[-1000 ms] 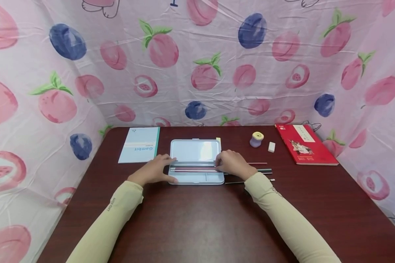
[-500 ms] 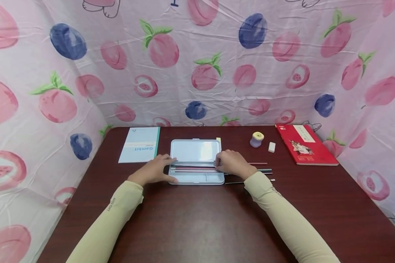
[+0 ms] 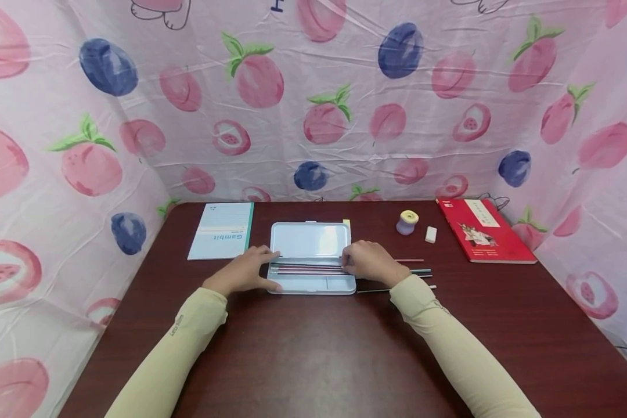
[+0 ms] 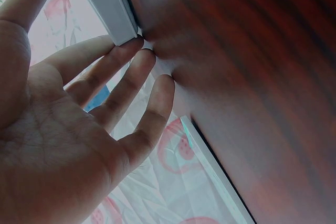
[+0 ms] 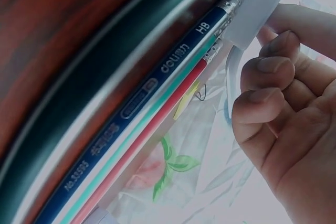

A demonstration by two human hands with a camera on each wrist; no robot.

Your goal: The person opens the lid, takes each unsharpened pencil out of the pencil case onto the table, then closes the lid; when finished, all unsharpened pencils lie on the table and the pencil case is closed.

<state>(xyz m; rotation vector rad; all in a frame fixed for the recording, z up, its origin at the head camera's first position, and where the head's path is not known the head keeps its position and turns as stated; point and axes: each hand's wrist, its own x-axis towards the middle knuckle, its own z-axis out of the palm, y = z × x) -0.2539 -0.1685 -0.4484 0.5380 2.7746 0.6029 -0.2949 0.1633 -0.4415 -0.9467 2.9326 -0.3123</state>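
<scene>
An open pale-blue pencil case lies mid-table, its lid tilted back. Several pencils, red and dark, lie in its long compartment. My left hand braces the case's left end, thumb at the front and extended fingers towards the hinge; in the left wrist view, fingertips touch its corner. Over the right end of the compartment, my right hand has curled fingers and seems to pinch a pencil end; the fingertips are mostly hidden. Beside it, a blue HB pencil, a green one and a red pencil lie on the table.
At the back left lies a Gambit notebook. A yellow-and-purple sharpener-like object, a white eraser and a red book are at the back right. A thin dark pencil with a white end lies near my right sleeve.
Both hands stay nearly in place. Inside the case the pencils have shifted slightly by my right fingertips, and dark ones now show more clearly beside the red.
</scene>
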